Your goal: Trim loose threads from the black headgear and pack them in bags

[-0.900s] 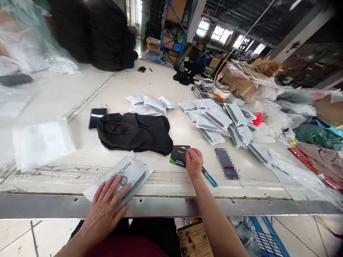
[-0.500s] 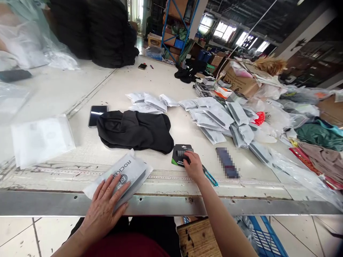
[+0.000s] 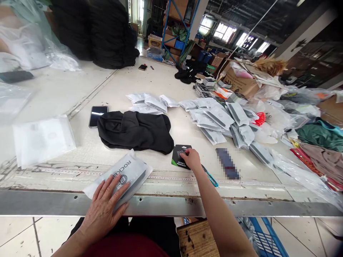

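Two bare hands are working at the near edge of a long white work table (image 3: pixel 150 160). The left hand (image 3: pixel 103 210) is lying open and flat, fingers spread, pressing down on a white plastic pouch (image 3: pixel 131 171) printed "ROCKB", whose lower corner is reaching the metal edge strip (image 3: pixel 171 206), with the wrist hanging out past that edge. The right hand (image 3: pixel 191 159) is curling closed, its fingertips pinching at the middle of a black-and-green card (image 3: pixel 177 160) printed "ACTOR'S HEADGEAR", while the forearm is angling up from the lower right across the strip. Just beside that hand, blue-handled thread snips (image 3: pixel 210 176) are lying across a tape measure (image 3: pixel 66 171) running along the table. Beyond the hands, a black fabric bundle (image 3: pixel 135 132) is resting, with a smartphone (image 3: pixel 98 116) just beside its far left end. A pixelated, unreadable object (image 3: pixel 227 163) is sitting right of the card, near a spread of white pouches (image 3: pixel 217 119) that is reaching toward heaped plastic bags (image 3: pixel 270 117) on the table's right side.
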`<state>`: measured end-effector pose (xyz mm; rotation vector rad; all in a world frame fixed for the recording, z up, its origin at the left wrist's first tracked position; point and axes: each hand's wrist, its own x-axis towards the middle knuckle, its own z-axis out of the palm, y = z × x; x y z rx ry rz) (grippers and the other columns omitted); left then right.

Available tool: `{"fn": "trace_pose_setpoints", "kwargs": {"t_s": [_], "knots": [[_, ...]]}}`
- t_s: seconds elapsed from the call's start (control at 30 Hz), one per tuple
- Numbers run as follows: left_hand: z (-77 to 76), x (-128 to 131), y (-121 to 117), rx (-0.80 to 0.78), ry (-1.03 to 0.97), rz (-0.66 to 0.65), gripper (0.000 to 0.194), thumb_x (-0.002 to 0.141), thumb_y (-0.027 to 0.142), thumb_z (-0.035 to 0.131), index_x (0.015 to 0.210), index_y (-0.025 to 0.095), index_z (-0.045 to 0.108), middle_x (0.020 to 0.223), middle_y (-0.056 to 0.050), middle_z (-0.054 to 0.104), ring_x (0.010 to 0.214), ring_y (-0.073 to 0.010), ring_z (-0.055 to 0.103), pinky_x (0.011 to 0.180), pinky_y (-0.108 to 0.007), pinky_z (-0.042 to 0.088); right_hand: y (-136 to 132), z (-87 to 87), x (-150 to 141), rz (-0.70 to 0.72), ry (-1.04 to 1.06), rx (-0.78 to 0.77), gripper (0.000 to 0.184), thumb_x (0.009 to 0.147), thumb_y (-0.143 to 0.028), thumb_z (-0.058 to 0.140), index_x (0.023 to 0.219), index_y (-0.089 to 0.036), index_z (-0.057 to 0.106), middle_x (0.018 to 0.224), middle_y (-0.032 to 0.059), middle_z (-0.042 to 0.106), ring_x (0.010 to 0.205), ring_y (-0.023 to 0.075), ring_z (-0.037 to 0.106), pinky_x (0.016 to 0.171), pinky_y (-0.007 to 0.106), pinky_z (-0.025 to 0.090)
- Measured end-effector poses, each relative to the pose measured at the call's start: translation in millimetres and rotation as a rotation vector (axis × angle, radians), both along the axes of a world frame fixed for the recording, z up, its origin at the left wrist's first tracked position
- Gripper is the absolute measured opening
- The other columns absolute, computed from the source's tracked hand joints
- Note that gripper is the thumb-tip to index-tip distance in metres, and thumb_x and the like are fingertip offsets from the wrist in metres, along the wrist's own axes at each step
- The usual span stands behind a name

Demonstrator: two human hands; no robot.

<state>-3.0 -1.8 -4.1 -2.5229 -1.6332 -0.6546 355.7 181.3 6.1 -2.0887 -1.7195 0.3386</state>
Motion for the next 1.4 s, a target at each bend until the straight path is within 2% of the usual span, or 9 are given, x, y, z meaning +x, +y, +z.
{"fn": "trace_pose_setpoints", "kwargs": {"t_s": [0.1,0.27,0.43,0.63,0.9,1.0,1.13,1.3,1.4], "knots": [[2.4,1.0,-0.2,-0.001,0.001,0.002,0.055,0.082,0.033,0.055,0.135,0.025,0.041,0.148,-0.01,0.028,0.135,-0.0325,0.025,0.109,-0.048,0.021,4.5,1.0,-6.3,-0.029,0.032,-0.056,0.012,0.067,-0.025,0.062,0.074,-0.02,0.055,0.073,0.0011,0.06,0.064,0.0157,0.055,0.057,0.026,0.04],[4.1,1.2,-0.5,-0.013,-0.005,0.005,0.055,0.082,0.033,0.056,0.134,0.025,0.042,0.148,-0.01,0.028,0.135,-0.0327,0.026,0.11,-0.049,0.021,4.8,4.1,-9.1,-0.039,0.053,-0.057,0.03,0.068,-0.02,0.059,0.098,-0.02,0.051,0.077,0.0006,0.063,0.069,0.0171,0.059,0.061,0.027,0.041],[1.6,-0.2,-1.1,-0.023,-0.018,0.002,0.055,0.081,0.034,0.057,0.134,0.025,0.043,0.148,-0.009,0.029,0.135,-0.0328,0.026,0.11,-0.049,0.02,2.2,5.8,-8.5,0.015,0.025,-0.017,0.016,0.075,-0.019,0.051,0.09,-0.022,0.055,0.083,0.0015,0.065,0.075,0.0175,0.06,0.068,0.028,0.042],[-0.2,-1.1,-1.6,-0.04,-0.014,0.008,0.055,0.081,0.034,0.057,0.133,0.026,0.043,0.148,-0.01,0.029,0.135,-0.0332,0.025,0.11,-0.05,0.021,-0.5,3.2,-13.6,0.056,-0.083,0.058,0.028,0.076,-0.013,0.047,0.102,-0.021,0.054,0.087,0.0053,0.065,0.078,0.0202,0.058,0.067,0.03,0.039],[1.3,0.5,-0.5,-0.017,-0.003,0.009,0.056,0.08,0.034,0.058,0.133,0.026,0.043,0.147,-0.011,0.03,0.135,-0.0329,0.027,0.109,-0.05,0.022,-14.7,-6.8,-21.6,0.192,-0.212,0.15,0.019,0.079,-0.013,0.048,0.068,-0.021,0.062,0.069,0.0064,0.064,0.07,0.0194,0.056,0.067,0.029,0.038],[0.8,0.4,-0.8,-0.022,-0.003,0.009,0.056,0.08,0.034,0.058,0.133,0.026,0.043,0.148,-0.01,0.03,0.135,-0.0329,0.026,0.109,-0.05,0.022,-14.7,-1.5,-14.1,0.163,-0.208,0.242,0.025,0.086,-0.02,0.041,0.086,-0.022,0.066,0.079,0.0052,0.068,0.073,0.0191,0.059,0.068,0.029,0.042],[1.0,0.1,-1.0,-0.023,0.007,0.003,0.056,0.081,0.035,0.057,0.134,0.025,0.043,0.148,-0.011,0.029,0.135,-0.0332,0.025,0.109,-0.05,0.023,-14.6,8.3,-3.6,0.141,-0.212,0.403,0.036,0.093,-0.025,0.031,0.105,-0.017,0.064,0.114,0.0124,0.063,0.108,0.0243,0.055,0.092,0.04,0.039],[1.6,0.1,-1.1,-0.016,0.005,0.007,0.055,0.081,0.035,0.057,0.133,0.025,0.044,0.148,-0.01,0.029,0.135,-0.033,0.025,0.109,-0.05,0.023,-36.9,-2.4,-4.8,0.391,-0.235,0.408,0.023,0.088,-0.029,0.048,0.09,-0.022,0.07,0.11,0.0063,0.067,0.107,0.023,0.056,0.094,0.039,0.039],[2.3,0.5,-1.3,-0.025,0.012,0.005,0.055,0.081,0.035,0.057,0.133,0.026,0.043,0.148,-0.01,0.029,0.136,-0.0325,0.025,0.108,-0.05,0.024,-48.9,-12.1,-4.7,0.476,-0.235,0.399,0.022,0.087,-0.03,0.051,0.095,-0.02,0.068,0.11,0.0066,0.067,0.106,0.0225,0.057,0.093,0.038,0.041]]}}
